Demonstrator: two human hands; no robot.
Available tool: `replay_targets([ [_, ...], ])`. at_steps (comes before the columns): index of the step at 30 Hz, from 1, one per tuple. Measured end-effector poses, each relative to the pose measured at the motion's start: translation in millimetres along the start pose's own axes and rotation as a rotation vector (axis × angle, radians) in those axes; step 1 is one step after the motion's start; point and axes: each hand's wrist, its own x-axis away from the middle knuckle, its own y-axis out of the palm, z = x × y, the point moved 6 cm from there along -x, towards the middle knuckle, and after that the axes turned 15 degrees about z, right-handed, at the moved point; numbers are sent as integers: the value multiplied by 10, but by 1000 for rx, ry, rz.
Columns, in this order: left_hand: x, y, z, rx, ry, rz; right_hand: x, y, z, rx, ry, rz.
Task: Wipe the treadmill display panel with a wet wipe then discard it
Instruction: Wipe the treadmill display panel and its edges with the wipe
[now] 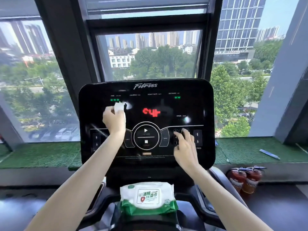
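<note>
The black treadmill display panel (191, 90) stands upright in front of me, lit with red digits at its middle. My left hand (113, 119) presses a folded white wet wipe (119, 106) against the panel's upper left, just under the green time lights. My right hand (185, 147) rests on the panel's lower right with fingers spread over the number keys, holding nothing. A white and green pack of wet wipes (148, 198) lies on the console ledge below the panel, its lid shut.
Two red fire extinguishers (245, 180) stand on the floor at the right. A blue and white pen-like object (269, 154) lies on the green turf sill (41, 155) under the windows. Dark treadmill handrails (218, 177) flank the console.
</note>
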Motion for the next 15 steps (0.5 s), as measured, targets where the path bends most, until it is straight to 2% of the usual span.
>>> replay_targets([
  [3, -231, -8, 34, -113, 164, 114, 18, 16, -24, 68, -48, 5],
  [6, -132, 215, -71, -224, 264, 32, 22, 18, -13, 82, -73, 6],
  [15, 503, 705, 130, -240, 410, -30, 24, -92, 293, 120, -41, 47],
])
